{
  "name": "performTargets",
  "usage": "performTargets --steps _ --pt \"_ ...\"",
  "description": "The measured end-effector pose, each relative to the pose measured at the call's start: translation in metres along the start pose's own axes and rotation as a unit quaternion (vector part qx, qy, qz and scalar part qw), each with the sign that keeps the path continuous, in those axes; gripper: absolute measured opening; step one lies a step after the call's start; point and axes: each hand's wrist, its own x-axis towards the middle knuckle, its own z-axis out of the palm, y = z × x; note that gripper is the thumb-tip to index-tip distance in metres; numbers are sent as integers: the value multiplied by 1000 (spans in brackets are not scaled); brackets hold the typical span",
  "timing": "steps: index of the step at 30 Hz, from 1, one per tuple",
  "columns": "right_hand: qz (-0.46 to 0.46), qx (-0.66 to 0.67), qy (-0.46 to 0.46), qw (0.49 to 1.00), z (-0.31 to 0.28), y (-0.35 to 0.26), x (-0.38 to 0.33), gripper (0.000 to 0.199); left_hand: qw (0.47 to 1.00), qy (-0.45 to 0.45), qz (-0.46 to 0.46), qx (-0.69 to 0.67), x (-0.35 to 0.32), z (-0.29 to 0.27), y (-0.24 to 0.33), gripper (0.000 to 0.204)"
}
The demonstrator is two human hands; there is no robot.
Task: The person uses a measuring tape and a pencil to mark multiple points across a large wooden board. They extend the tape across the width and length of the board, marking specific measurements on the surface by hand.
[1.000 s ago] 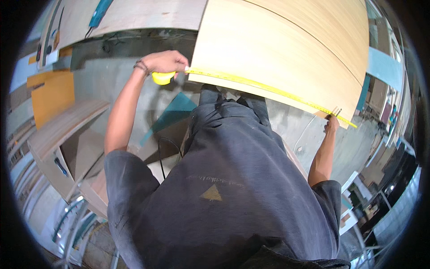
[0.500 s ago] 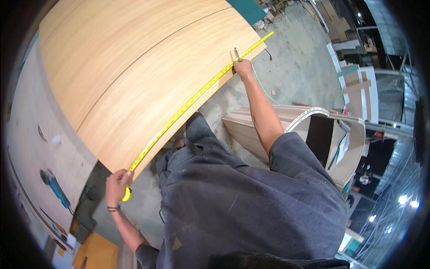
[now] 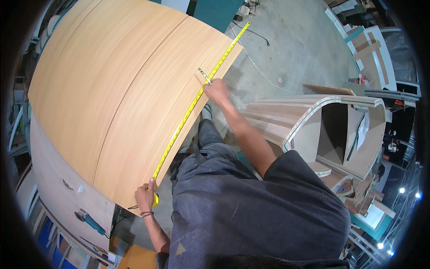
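Note:
A large pale wood-veneer panel [image 3: 130,80], slightly curved with dark seams, lies before me. A yellow tape measure blade [image 3: 181,124] stretches along its right-hand edge, its far tip sticking out just past the far corner. My left hand [image 3: 144,197] grips the yellow tape case [image 3: 156,200] near the panel's near corner, thumb against the blade. Farther along, my right hand [image 3: 217,91] is closed around a slim pencil-like marker [image 3: 204,76] and rests at the blade, by the panel's edge. The marker's upper part points up and left over the veneer.
On a greyish board [image 3: 67,166] at the left lies a teal angle grinder [image 3: 92,222]. A curved hollow wooden cabinet [image 3: 277,117] stands on the concrete floor at my right. A thin pale cable [image 3: 264,76] and a black cord [image 3: 257,35] run across the floor.
My right hand has slid back along the blade, away from its far tip. The left hand with the tape case now sits higher over the panel. The whole view has shifted.

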Motion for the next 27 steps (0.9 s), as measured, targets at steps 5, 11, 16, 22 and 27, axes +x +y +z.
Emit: performTargets --steps 5,11,16,22,27 --pt "-25 34 -37 998 -16 -1 -3 29 996 -8 -72 44 4 5 8 69" --pt "-14 36 -93 995 -20 4 8 30 994 -48 -94 -6 13 12 -3 69" --pt "-31 51 -133 989 -36 2 13 29 989 -78 -125 18 16 10 1 69" --pt "-32 99 -198 975 -40 10 26 26 983 -110 -150 -6 23 7 3 66" --pt "-34 122 -238 963 -51 7 30 28 981 -125 -137 -49 21 7 6 63"
